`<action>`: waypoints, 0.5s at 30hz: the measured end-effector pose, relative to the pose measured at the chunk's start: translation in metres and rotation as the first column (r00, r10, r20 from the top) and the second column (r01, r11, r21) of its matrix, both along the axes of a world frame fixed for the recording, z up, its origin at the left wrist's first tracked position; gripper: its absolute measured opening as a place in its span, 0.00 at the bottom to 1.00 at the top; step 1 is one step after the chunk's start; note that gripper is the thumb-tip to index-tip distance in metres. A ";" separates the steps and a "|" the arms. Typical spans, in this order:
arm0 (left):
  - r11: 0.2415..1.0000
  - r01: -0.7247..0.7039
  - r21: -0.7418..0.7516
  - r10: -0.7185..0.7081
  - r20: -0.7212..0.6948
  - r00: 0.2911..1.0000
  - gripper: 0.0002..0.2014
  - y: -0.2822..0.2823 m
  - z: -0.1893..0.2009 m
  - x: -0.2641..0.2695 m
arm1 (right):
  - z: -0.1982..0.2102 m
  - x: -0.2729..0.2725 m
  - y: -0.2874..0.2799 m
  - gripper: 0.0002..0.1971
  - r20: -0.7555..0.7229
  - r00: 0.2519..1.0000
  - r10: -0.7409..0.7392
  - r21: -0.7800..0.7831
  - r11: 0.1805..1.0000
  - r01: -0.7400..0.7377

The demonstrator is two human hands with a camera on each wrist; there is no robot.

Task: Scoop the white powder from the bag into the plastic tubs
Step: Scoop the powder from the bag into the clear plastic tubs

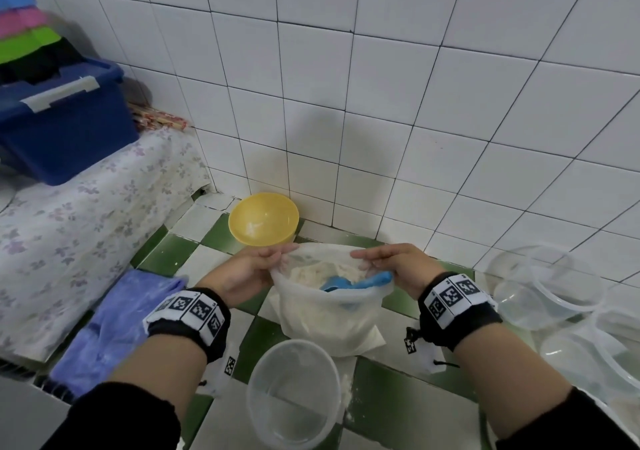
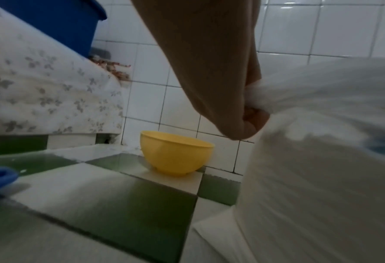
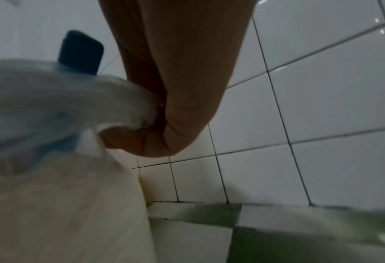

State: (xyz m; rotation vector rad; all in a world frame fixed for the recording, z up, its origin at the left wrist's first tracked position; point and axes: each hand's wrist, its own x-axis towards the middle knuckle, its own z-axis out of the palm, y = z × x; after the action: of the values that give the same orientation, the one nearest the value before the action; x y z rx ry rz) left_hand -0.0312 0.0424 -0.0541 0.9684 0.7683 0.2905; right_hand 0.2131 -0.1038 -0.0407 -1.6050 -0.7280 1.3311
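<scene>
Left hand: my left hand (image 1: 249, 269) pinches the left edge of the bag (image 1: 329, 321), fingers curled round a bunched bit of plastic.
Right hand: my right hand (image 1: 394, 269) grips the right edge the same way, and together they pull the mouth wide.
Bag: it stands on the green and white tiled counter (image 1: 221, 238), between my wrists, just behind the nearest tub (image 1: 294, 394).
Powder: white powder (image 1: 311, 273) lies heaped inside, a good deal of it by the look of the bulging sides.
Scoop: a blue scoop (image 1: 353, 283) lies in the powder, its handle leaning on the right rim, close by my right fingers.
Tubs: the near one looks empty; more clear tubs (image 1: 540, 290) sit piled off to my right.
Also here: a yellow bowl (image 1: 263, 219) by the wall, a blue cloth (image 1: 114, 325) on my left.
How it handles: thin, soft plastic, I'd say, slippery with dust and sagging once let go; the powder weighs the bottom down.
Where to hold: I reckon one hand keeps the rim taut while the other takes the scoop by its handle.
Risk: a slack rim could fold in and spill.
</scene>
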 end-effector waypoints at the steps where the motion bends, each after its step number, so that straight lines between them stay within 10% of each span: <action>1: 0.999 -0.020 -0.038 0.021 0.028 0.999 0.15 0.000 -0.002 0.000 | -0.002 0.001 0.001 0.20 -0.083 0.996 -0.036 -0.010 0.999 0.035; 8: 0.974 -0.133 -0.182 0.153 0.102 0.983 0.16 -0.005 -0.013 0.007 | -0.016 0.000 0.004 0.21 -0.439 0.865 -0.240 -0.161 0.969 0.188; 15: 0.966 -0.160 -0.203 0.166 0.014 0.986 0.17 -0.010 -0.014 -0.005 | -0.021 -0.007 -0.005 0.13 -0.447 0.783 -0.432 -0.211 0.902 0.377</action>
State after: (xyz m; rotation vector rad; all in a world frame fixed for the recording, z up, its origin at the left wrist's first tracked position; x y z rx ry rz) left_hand -0.0360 0.0321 -0.0676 0.7098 0.8336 0.3628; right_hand 0.2064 -0.1088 -0.0613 -1.3232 0.0085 1.3790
